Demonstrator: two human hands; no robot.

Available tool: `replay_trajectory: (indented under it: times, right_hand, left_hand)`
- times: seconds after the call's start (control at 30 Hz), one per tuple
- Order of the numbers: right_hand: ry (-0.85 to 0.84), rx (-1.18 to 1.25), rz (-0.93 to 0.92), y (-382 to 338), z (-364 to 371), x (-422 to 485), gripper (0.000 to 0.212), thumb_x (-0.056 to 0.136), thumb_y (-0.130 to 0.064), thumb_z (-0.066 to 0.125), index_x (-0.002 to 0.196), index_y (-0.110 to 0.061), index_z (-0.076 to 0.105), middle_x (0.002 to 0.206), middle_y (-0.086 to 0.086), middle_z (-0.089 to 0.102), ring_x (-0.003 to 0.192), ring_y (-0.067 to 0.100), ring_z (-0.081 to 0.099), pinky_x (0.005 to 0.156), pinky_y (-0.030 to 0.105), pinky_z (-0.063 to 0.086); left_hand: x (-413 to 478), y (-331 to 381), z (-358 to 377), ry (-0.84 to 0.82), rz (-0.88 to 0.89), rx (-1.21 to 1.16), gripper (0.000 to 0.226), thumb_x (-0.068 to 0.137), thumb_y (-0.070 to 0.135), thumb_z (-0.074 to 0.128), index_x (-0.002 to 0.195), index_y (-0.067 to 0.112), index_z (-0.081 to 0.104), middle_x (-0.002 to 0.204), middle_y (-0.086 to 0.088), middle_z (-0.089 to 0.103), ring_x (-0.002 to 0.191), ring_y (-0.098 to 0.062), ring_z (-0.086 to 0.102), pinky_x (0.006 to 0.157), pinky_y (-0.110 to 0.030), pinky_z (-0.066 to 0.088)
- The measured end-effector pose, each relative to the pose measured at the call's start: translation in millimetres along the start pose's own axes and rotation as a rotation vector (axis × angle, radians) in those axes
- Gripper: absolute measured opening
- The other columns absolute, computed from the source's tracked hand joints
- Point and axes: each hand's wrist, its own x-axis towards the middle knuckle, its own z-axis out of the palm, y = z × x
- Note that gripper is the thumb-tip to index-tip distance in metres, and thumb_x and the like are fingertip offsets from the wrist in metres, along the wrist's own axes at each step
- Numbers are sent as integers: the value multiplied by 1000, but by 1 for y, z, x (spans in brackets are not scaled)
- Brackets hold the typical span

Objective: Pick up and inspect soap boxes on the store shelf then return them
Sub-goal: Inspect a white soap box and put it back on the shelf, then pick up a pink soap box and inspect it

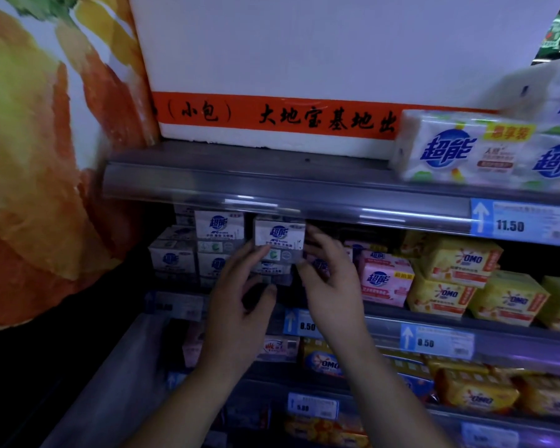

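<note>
The white soap box (279, 238) stands upright atop the stack (174, 257) on the middle shelf (385, 321), straight ahead between our hands. Our right hand (332, 286) pinches its right edge; our left hand (236, 305), equally near, presses straight fingers against its lower left.

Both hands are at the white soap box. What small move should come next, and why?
Probably draw the white soap box straight out toward the person. The right hand pinches its right edge, the left hand touches its lower left, and it sits just under the shelf rail, so lifting looks blocked.
</note>
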Motion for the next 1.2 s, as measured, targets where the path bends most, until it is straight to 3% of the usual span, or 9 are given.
replay_trajectory:
  times: [0.2,0.3,0.4,0.53,0.63,0.7,0.83,1.0,1.2]
  right_hand:
    - [-106,113,87,-8,8,3,51,99,8,53,146,-14,55,141,4,63,129,8,60,112,34,48]
    - [-124,121,72,-9,15,-1,57,97,10,50,147,-15,53,138,-1,66,125,4,63,108,28,50]
    - [-139,88,88,-6,21,-3,64,95,11,50,152,-18,48,143,-1,63,131,12,60,113,43,48]
    - [-165,96,111,-8,20,-2,67,94,10,50,154,-21,45,143,-2,63,131,13,59,113,45,47]
    - [-143,121,96,-12,11,-10,63,92,7,50,147,-24,52,139,-14,63,129,-2,57,110,24,46]
    - [-50,71,88,-10,-3,-23,56,88,-6,50,139,-29,57,133,-26,61,124,-13,55,102,8,43]
    - [140,-29,144,6,-38,-49,43,95,-6,55,124,-37,62,119,-31,64,114,-12,59,91,10,46]
    - [66,-133,231,10,-49,-59,53,100,-7,53,136,-46,49,127,-38,52,113,-24,52,89,7,43]
    - [6,-130,309,10,-45,-41,68,96,-1,49,158,-24,38,121,-42,45,101,-41,41,81,-12,32]
  left_hand:
    - [4,-2,-7,92,38,205,58,88,-12,69,138,18,66,143,-1,48,135,-10,50,111,-45,49]
    - [8,3,-11,139,66,292,62,83,-16,72,137,14,66,133,-3,46,122,6,49,110,-17,41]
    - [10,5,-11,131,56,360,66,81,-14,75,140,14,64,128,-3,43,113,-1,45,101,2,28]
    - [9,6,-6,87,20,398,77,81,-9,77,148,22,55,125,0,37,116,-1,37,101,4,22]
    - [11,5,-6,57,7,420,81,83,-4,77,150,30,49,123,0,35,117,-7,38,103,-9,26]
    - [10,4,-5,32,-2,431,80,86,0,76,151,34,46,125,6,31,120,-8,37,104,-10,27]
    - [-9,7,-1,86,53,449,65,85,-1,74,144,20,57,134,9,34,125,-9,41,105,-1,28]
    - [-33,20,41,-145,-54,314,62,92,9,69,149,23,49,150,15,40,137,-10,46,113,-37,45]
    - [-11,29,66,-233,-255,98,81,94,5,66,162,28,28,163,6,38,147,-13,41,119,-44,40]
